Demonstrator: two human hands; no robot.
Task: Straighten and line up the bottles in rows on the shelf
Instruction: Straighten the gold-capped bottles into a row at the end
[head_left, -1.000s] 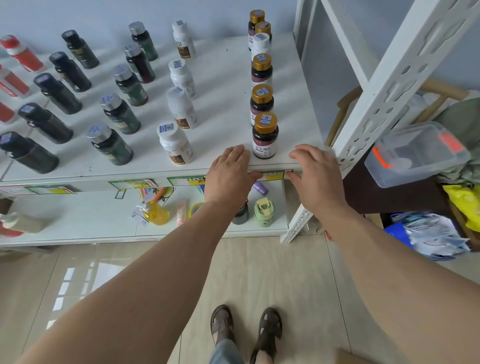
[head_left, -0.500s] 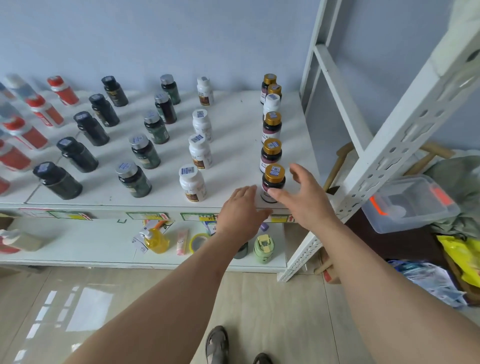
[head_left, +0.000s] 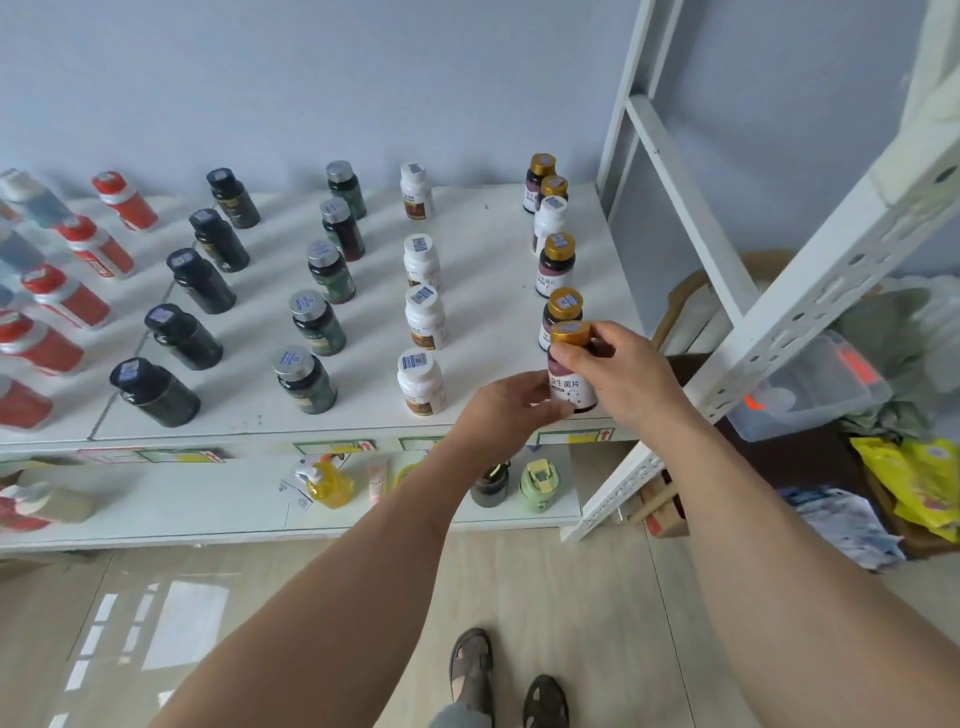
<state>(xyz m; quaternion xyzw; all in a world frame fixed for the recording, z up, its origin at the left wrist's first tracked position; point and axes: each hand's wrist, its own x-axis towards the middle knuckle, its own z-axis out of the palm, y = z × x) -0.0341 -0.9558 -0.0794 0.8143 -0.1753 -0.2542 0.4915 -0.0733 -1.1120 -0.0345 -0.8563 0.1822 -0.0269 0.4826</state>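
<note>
Both hands grip the front gold-capped bottle (head_left: 571, 382) at the front right corner of the shelf (head_left: 483, 332). The right hand (head_left: 621, 379) curls over its cap and upper side, thumb and fingers pinching; the left hand (head_left: 501, 410) wraps its lower body from the left. Whether the bottle touches the shelf cannot be told. Behind it the gold-capped row (head_left: 558, 260) runs back towards the wall, one white bottle among it. To the left stand a white row (head_left: 423, 317), a green row (head_left: 324, 306), a black row (head_left: 200, 291) and red bottles (head_left: 67, 296). A plastic box (head_left: 810, 387) sits beyond the shelf post (head_left: 831, 270).
</note>
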